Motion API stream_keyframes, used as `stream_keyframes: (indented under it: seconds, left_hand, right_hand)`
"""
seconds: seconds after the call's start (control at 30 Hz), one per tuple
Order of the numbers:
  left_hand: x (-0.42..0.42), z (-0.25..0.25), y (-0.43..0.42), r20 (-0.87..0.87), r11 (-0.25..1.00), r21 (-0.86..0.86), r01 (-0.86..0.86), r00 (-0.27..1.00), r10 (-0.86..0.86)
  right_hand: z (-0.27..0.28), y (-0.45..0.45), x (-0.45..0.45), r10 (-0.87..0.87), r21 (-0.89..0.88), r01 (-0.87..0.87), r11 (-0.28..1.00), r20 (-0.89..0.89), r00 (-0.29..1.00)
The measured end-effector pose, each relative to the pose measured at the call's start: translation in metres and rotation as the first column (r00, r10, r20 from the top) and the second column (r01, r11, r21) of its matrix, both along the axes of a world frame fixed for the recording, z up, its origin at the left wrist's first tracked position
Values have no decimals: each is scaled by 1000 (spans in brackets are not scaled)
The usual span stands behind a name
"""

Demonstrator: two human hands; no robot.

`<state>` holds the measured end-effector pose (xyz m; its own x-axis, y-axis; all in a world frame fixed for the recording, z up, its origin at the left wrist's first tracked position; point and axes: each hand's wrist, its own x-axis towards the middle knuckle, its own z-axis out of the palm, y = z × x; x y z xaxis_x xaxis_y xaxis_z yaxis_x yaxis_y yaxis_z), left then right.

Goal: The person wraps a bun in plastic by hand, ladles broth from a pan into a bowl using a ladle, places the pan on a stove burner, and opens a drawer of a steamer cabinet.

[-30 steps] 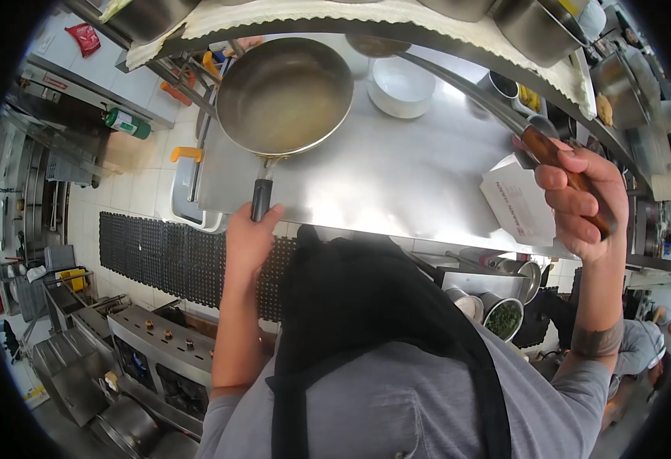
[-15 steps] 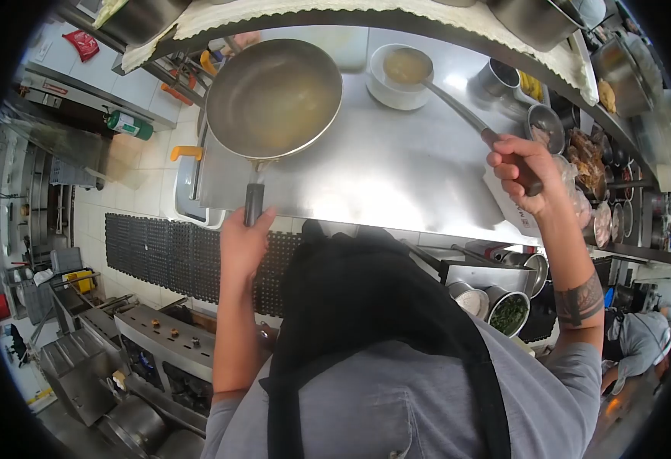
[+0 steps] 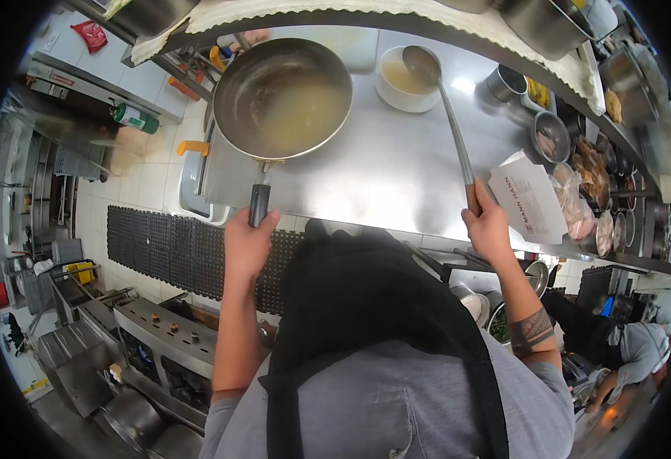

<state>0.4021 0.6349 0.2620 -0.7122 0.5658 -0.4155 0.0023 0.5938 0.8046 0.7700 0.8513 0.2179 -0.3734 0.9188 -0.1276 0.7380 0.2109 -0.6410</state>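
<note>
Insp.: L hand (image 3: 248,243) closed on handle (image 3: 259,205); pan (image 3: 237,99) beyond fingers, w/ liquid (image 3: 308,115). I rate it heavy, sloshy; hold handle. R hand (image 3: 490,233) grips ladle (image 3: 455,134); bowl (image 3: 406,102) past fingertips, prob. slick, fragile; hold rim.

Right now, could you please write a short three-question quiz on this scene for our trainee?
1. True or false: the left hand holds the frying pan by its black handle.
2. Where is the scoop of the ladle?
a) over the frying pan
b) at the white bowl
c) over the printed white packaging
3. Fill in the blank: the grip of the ladle, held in the right hand, is ____ in colour.

Key: 1 true; 2 b; 3 brown.
</note>
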Motion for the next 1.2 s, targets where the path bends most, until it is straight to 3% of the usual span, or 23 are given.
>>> stream_keyframes:
  seconds: [0.03, 0.1, 0.13, 0.2, 0.23, 0.3, 0.33, 0.4, 0.53, 0.6, 0.73, 0.8, 0.83, 0.9, 0.93, 1.0, 1.03, 1.1, 1.13, 1.2]
  left_hand:
    - [0, 0, -1, 2, 1000, 2, -3, 1000, 3]
    - [-1, -1, -1, 3, 1000, -15, 3, 1000, -3]
    - [-3, -4, -2, 6, 1000, -13, -4, 1000, 4]
    - [-7, -12, -5, -131, 997, -26, 75, 988, -78]
    - [-9, -14, -4, -132, 997, -27, 67, 989, -71]
    - [-7, -15, -2, -161, 996, -59, 66, 984, -74]
    - [-7, -15, -2, -161, 996, -58, 61, 985, -70]
    - [-6, -14, -1, -217, 994, -76, 85, 971, -99]
    - [-2, -7, 3, -300, 988, -124, 92, 946, -126]
    - [-1, -6, 3, -340, 983, -157, 91, 930, -140]
    - [1, -14, 4, -371, 990, -120, 79, 921, -119]
    - [1, -12, 5, -328, 982, -169, 84, 935, -136]
    - [1, -12, 6, -325, 983, -167, 82, 936, -133]
    - [2, -12, 9, -328, 980, -169, 101, 932, -153]
    - [1, -12, 11, -329, 981, -168, 100, 932, -152]
    - [2, -13, 13, -309, 987, -129, 97, 942, -133]
    - [2, -14, 13, -311, 987, -128, 96, 941, -132]
    - [2, -17, 13, -311, 992, -83, 95, 943, -116]
    - [1, -16, 14, -315, 992, -84, 96, 942, -118]
    - [0, -16, 16, -260, 994, -33, 105, 959, -110]
  right_hand:
    - [-10, -1, 10, 3, 2, -3, 1000, 2, 1000]
    - [-14, -3, 18, 128, 361, -216, 907, 252, 959]
    - [-13, -4, 22, 133, 363, -223, 905, 255, 958]
    - [10, -10, 19, 236, 428, -226, 875, 30, 971]
    - [21, -15, 17, 244, 428, -232, 874, 28, 969]
    - [48, -25, 11, 80, -80, -98, 992, -208, 975]
    - [64, -27, 4, 84, -79, -103, 992, -208, 975]
    - [95, -31, -11, 27, -342, -122, 932, -270, 962]
    - [121, -18, -35, 213, -217, -256, 942, -204, 955]
    - [135, -12, -47, 394, -21, -394, 919, -7, 919]
    - [151, -6, -53, 398, -84, -393, 916, 56, 916]
    - [154, -7, -48, 311, -256, -299, 919, 5, 950]
    - [161, -9, -51, 314, -256, -301, 919, 9, 950]
    - [181, -16, -58, 107, -560, -125, 819, -65, 992]
    - [183, -16, -58, 108, -559, -126, 819, -65, 992]
    - [187, -18, -55, -117, -722, -159, 673, -316, 942]
    - [192, -17, -56, -116, -721, -161, 674, -318, 941]
    - [204, -17, -56, -347, -864, -193, 465, -378, 858]
    - [206, -16, -56, -348, -863, -195, 466, -382, 856]
    - [209, -12, -53, -509, -922, -257, 290, -376, 774]
